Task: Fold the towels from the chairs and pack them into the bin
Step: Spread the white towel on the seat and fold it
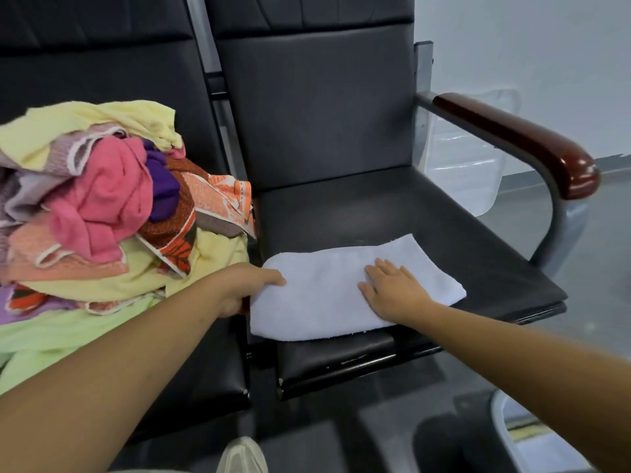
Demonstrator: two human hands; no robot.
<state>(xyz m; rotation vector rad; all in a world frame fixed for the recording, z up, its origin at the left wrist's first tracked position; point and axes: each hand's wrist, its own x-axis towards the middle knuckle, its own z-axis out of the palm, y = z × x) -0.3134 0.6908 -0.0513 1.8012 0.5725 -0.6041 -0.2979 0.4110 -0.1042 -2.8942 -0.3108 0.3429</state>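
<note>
Towel: your white towel (341, 295) lies folded at the front of the right chair seat (444, 213).
Left hand: your left hand (240, 288) grips its left end, thumb on top.
Right hand: your right hand (392, 288) rests flat on it, fingers straight.
Pile: coloured towels (102, 206) are heaped on the left chair.

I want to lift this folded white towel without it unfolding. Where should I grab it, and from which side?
Probably both short ends, from the sides: the towel lies flat, long across the seat. The left hand pinches the left end, thumb on top; the right hand rests flat.
</note>
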